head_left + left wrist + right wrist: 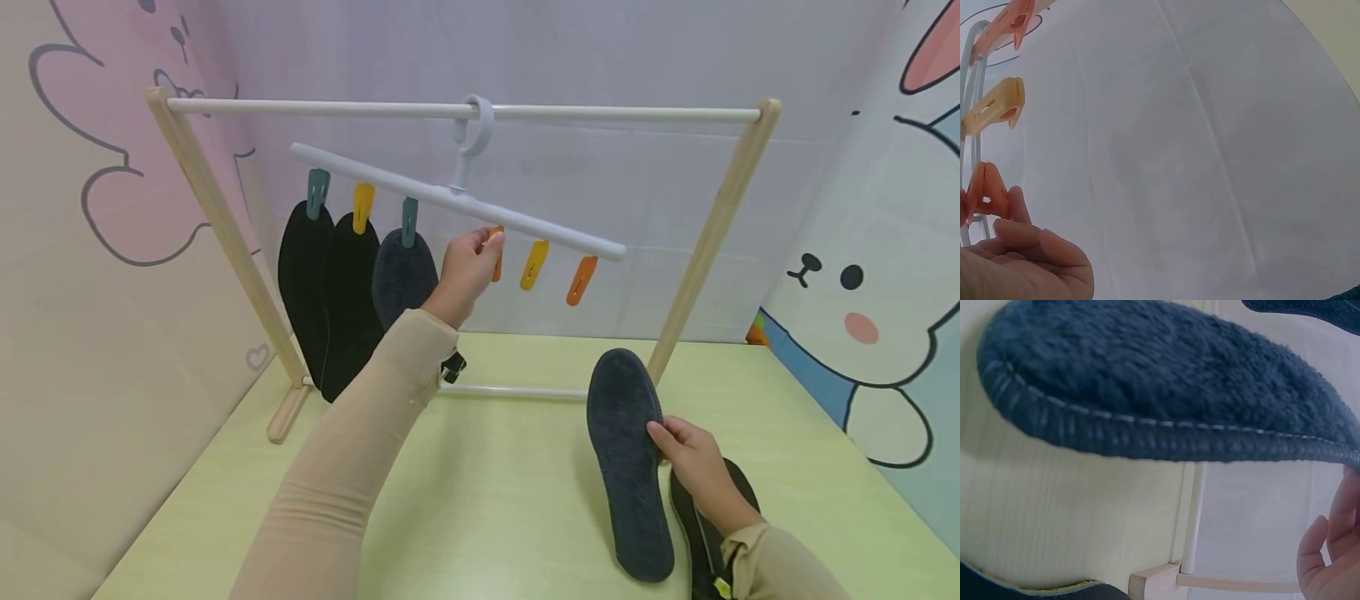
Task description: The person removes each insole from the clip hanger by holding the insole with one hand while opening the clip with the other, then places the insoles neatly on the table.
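My left hand (467, 277) pinches an orange clothespin (996, 187) that hangs from a tilted white clip hanger (540, 227). In the left wrist view the jaws of this clip hold nothing that I can see. Low on the right, my right hand (699, 473) grips a dark blue-grey fleecy insole (628, 467) by its edge, toe end up. Its stitched rim and pile fill the top of the right wrist view. Left of my left hand hang two black insoles (300, 283) and a blue-grey insole (401, 271), each from a clip; my arm partly covers the blue-grey one.
A wooden rack (716, 233) with a white top rod (622, 115) carries the hanger. A yellow clip (535, 265) and another orange clip (582, 281) hang at the right. Beneath my right hand a dark insole (693, 533) lies on the pale table (480, 508).
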`<state>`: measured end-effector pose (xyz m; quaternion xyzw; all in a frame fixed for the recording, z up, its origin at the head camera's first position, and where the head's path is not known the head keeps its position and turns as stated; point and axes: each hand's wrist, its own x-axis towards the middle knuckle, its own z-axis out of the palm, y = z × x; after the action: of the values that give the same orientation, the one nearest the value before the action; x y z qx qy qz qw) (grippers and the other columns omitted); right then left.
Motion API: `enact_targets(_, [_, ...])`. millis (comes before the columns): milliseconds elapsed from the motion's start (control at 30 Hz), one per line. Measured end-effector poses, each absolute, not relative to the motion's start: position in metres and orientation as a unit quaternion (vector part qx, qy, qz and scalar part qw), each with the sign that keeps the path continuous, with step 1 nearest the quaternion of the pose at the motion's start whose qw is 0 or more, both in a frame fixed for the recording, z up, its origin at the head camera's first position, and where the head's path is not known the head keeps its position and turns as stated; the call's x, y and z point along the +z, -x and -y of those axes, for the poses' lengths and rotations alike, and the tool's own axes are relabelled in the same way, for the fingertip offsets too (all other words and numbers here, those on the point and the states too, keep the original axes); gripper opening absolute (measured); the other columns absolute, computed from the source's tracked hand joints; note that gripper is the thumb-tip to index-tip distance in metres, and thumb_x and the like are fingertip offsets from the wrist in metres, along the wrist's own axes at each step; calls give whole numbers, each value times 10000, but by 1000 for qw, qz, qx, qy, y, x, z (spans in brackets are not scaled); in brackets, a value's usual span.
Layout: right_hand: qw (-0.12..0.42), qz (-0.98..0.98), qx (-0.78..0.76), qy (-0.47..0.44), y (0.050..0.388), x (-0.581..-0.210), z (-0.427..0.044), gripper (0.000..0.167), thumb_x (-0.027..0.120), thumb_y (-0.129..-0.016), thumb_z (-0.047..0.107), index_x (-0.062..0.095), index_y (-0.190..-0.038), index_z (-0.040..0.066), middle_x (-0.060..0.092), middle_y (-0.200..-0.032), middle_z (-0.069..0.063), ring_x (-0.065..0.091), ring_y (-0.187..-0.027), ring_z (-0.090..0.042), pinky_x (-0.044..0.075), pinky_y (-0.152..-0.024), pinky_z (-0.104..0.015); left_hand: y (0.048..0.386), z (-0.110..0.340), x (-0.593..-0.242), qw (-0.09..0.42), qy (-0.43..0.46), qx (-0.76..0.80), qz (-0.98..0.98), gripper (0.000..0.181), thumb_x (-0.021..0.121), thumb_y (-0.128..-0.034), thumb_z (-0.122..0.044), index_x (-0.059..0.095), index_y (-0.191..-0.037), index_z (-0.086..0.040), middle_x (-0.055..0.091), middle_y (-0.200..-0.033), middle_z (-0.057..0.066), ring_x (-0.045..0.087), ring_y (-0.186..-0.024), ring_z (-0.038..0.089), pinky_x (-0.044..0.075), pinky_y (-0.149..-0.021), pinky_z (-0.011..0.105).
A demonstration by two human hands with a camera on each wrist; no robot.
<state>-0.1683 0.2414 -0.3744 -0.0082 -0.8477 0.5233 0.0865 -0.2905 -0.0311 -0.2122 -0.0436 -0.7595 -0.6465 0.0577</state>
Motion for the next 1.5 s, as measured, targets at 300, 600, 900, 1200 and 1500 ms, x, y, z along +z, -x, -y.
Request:
enact_targets(300, [87,846,526,11,168,-379,-247,266,507,-1000,87,588,-955,-162,562,-677,71,514,-632,-48,462,-620,-227,289,32,-212,60,47,-643,762,427,491,-1016,-275,512,-1369,-36,558,-1286,104,497,-1104,195,407,-986,377])
enact_targets(600, [70,844,531,33,165,-378,-250,283,515,-1002,127,589,-932,-137,558,-695,59,515,-652,-52,469,-630,-227,289,32,-211,51,50,-643,763,439,494,-1013,-287,508,-1375,-39,548,-1307,100,491,-1131,208,394,-1007,372])
enact_targets(900, [59,849,524,45,165,-375,-255,354,515,-1006,159,562,-1069,-186,595,-746,118,553,-675,-24,484,-655,-213,288,33,-210,42,46,-644,762,434,487,-1015,-290,510,-1373,-46,557,-1263,104,488,-1106,215,389,-1009,389])
enact_targets(1200, [53,838,541,54,161,-377,-259,293,511,-1004,127,602,-965,-148,579,-698,148,550,-642,-25,480,-641,-211,290,33,-211,45,44,-639,766,432,478,-1019,-292,509,-1381,-60,547,-1288,97,483,-1086,191,399,-991,366])
enact_targets(1500, [45,833,547,68,159,-380,-261,246,522,-999,131,635,-916,-71,584,-688,140,558,-634,-39,485,-641,-215,289,34,-213,48,40,-637,768,451,486,-1014,-303,489,-1399,-67,525,-1345,86,483,-1176,204,383,-1023,381])
